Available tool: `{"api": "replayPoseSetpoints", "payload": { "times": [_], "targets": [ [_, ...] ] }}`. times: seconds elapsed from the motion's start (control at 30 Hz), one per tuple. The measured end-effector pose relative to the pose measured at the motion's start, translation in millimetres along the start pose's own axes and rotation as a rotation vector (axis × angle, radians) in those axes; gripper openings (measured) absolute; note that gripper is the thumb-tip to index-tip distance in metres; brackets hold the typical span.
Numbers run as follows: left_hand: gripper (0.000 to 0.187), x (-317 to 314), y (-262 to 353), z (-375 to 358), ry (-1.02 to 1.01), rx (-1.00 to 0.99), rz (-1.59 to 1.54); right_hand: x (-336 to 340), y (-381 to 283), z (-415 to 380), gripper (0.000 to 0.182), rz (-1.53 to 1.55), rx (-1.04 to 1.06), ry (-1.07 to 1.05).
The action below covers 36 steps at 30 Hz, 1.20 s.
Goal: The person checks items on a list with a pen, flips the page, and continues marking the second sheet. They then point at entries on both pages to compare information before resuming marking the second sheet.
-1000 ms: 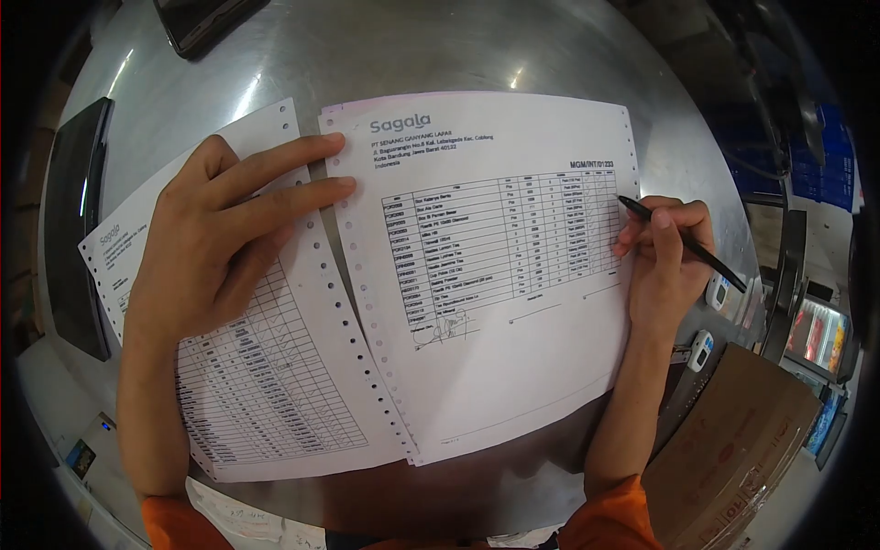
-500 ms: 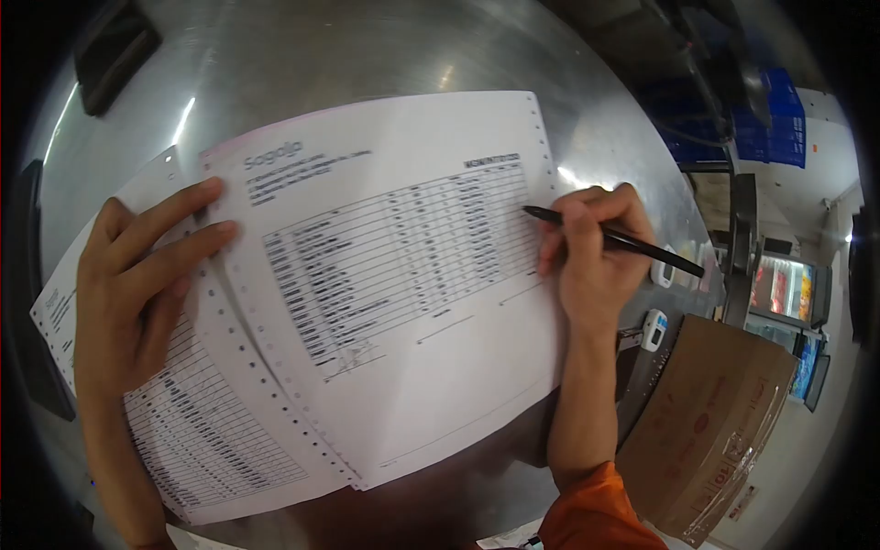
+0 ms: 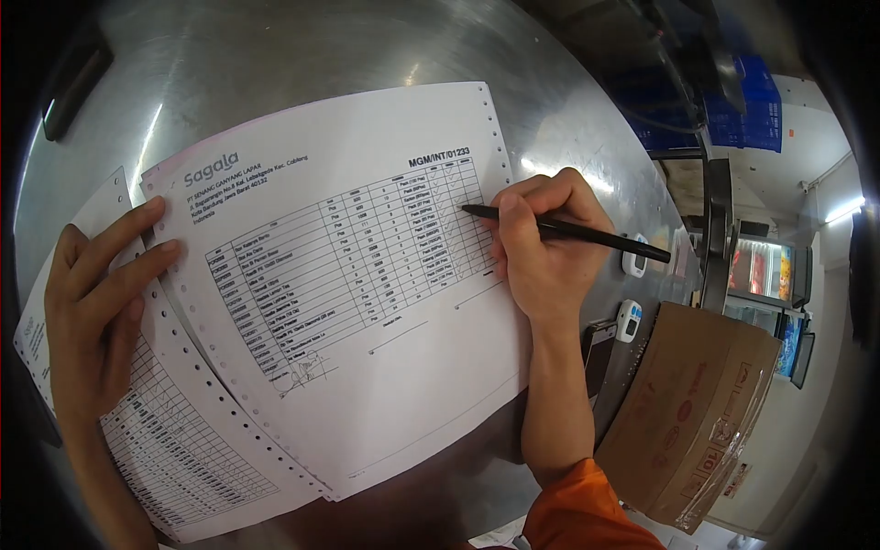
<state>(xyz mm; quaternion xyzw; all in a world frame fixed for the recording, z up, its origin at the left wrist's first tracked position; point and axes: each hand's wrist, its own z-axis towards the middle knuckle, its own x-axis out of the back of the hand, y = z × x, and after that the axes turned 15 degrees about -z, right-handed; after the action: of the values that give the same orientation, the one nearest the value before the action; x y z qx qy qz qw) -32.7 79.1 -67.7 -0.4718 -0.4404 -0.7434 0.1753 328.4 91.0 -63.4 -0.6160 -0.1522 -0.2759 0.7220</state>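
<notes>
A printed form [image 3: 403, 394] with punched edges and a table of rows lies in front of me, a signature at its lower left and small ticks in its right columns. My right hand [image 3: 555, 247] grips a black pen [image 3: 596, 236], its tip at the ticked columns of the table. My left hand [image 3: 96, 302] rests with fingers apart, two fingertips on the form's left edge. Beneath that hand lies a second printed sheet [image 3: 211, 477], partly covered by the hand and the first form.
A steel table [image 3: 302, 46] bears the papers. To the right are a phone [image 3: 599, 357], two white handheld devices, one a digital thermometer-like gadget [image 3: 629, 321], and a cardboard box [image 3: 687, 412]. Blue crates [image 3: 761, 110] and a lit display fridge [image 3: 761, 270] stand farther off.
The view has shifted, so the papers and both hands appear farther left, and the print is sharper. The pen tip sits slightly differently against the table's right columns.
</notes>
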Motion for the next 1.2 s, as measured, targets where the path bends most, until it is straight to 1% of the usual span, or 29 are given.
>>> {"api": "replayPoseSetpoints", "payload": {
  "times": [0.1, 0.3, 0.37, 0.4, 0.47, 0.63, 0.67, 0.73, 0.8, 0.83, 0.87, 0.93, 1.0, 1.07, 1.2],
  "targets": [
    [0.031, -1, 1, -1, 0.0, 0.009, -0.006, 1, 0, 0, 0.016, 0.033, 0.004, -0.023],
    [0.034, 0, 5, 1, 0.021, 0.029, -0.037, 0, 1, -2, 0.017, 0.007, 0.036, 0.033],
    [0.036, 0, 8, 2, 0.039, 0.025, -0.037, 3, -4, -2, 0.017, 0.144, -0.062, 0.076],
    [0.037, 0, 11, 4, 0.047, 0.048, -0.053, 5, -4, -1, 0.017, 0.146, -0.056, 0.072],
    [0.038, 3, 15, 6, 0.062, 0.074, -0.063, 9, 2, 2, 0.017, 0.415, -0.135, 0.16],
    [0.041, 8, 16, 8, 0.107, 0.069, -0.179, 10, 7, 4, 0.015, 0.392, -0.115, 0.122],
    [0.041, 9, 15, 7, 0.111, 0.073, -0.22, 9, 7, 5, 0.011, 0.418, -0.099, 0.117],
    [0.04, 8, 13, 7, 0.136, 0.069, -0.21, 6, 4, 7, 0.01, 0.458, -0.08, 0.101],
    [0.039, 8, 12, 4, 0.133, 0.051, -0.241, 6, 6, 8, 0.016, 0.451, -0.078, 0.104],
    [0.034, 8, 10, 2, 0.098, 0.076, -0.279, 8, 10, 7, 0.021, 0.485, -0.049, 0.055],
    [0.034, 10, 8, 0, 0.093, 0.091, -0.265, 5, 9, 8, 0.021, 0.502, -0.053, 0.045],
    [0.036, 12, 7, 1, 0.099, 0.062, -0.301, 3, 6, 8, 0.021, 0.237, -0.061, 0.112],
    [0.035, 9, 5, 0, 0.117, 0.059, -0.307, 2, 5, 8, 0.018, 0.241, -0.05, 0.112],
    [0.034, 7, 4, -2, 0.139, 0.036, -0.312, 1, 4, 7, 0.015, 0.117, -0.034, 0.109],
    [0.035, 7, 3, -3, 0.135, 0.035, -0.318, 1, 3, 4, 0.014, 0.105, -0.031, 0.09]
  ]
}}
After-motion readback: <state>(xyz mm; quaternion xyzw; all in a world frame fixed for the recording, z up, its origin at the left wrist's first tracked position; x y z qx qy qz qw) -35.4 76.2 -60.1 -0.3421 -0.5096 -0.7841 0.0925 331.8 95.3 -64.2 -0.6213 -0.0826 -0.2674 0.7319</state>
